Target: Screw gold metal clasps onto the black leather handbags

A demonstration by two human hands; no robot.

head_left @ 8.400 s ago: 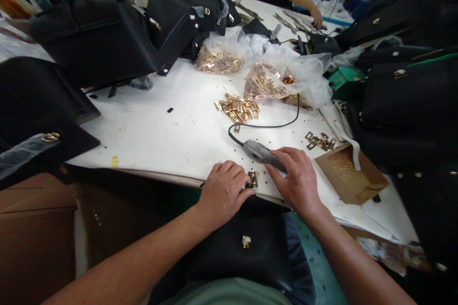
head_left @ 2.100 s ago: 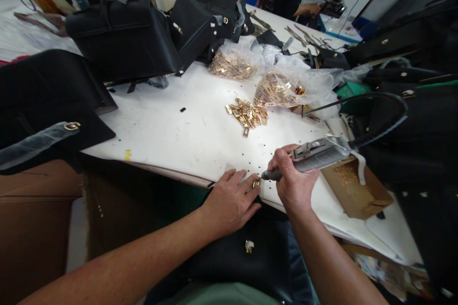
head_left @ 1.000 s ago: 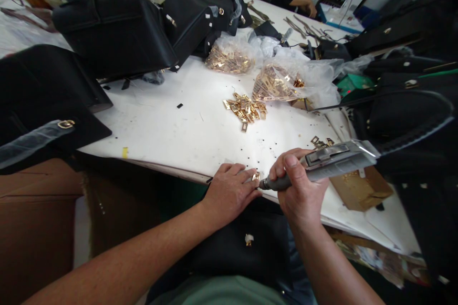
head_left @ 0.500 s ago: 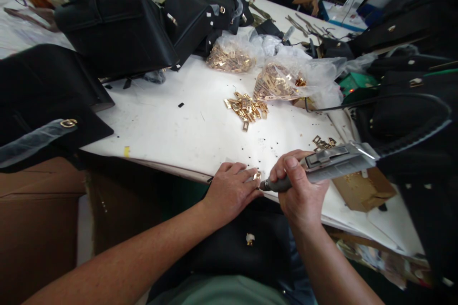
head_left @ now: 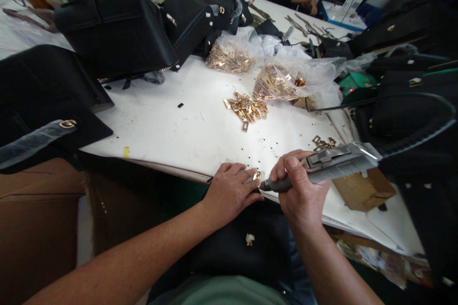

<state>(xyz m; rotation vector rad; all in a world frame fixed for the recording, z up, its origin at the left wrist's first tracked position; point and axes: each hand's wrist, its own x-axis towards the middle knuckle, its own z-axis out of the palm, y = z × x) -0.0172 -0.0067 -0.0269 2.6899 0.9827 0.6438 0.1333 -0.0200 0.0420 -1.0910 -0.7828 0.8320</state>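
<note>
My right hand [head_left: 302, 188] is wrapped round a grey electric screwdriver [head_left: 336, 166], its tip pointing left at a small gold metal plate [head_left: 256, 176]. Whether the tip touches the plate I cannot tell. At the table's front edge, my left hand [head_left: 229, 188] holds the plate between thumb and fingers, which partly cover it. Below the hands, a black bag [head_left: 222, 248] lies against my body, with a gold fitting [head_left: 249, 240] partly wrapped in white. A pile of gold plates [head_left: 246, 107] lies farther back on the white table [head_left: 161, 119].
Two clear bags of gold parts, a nearer bag [head_left: 274, 83] and a farther bag [head_left: 231, 57], stand behind the pile. A small cardboard box [head_left: 368, 193] is at right, near the screwdriver's cable [head_left: 422, 140]. Black handbags [head_left: 114, 33] crowd the left. Another person's hand [head_left: 307, 2] shows at the back.
My left thumb has shifted slightly beside the plate. The screwdriver and my right hand stay almost in place.
</note>
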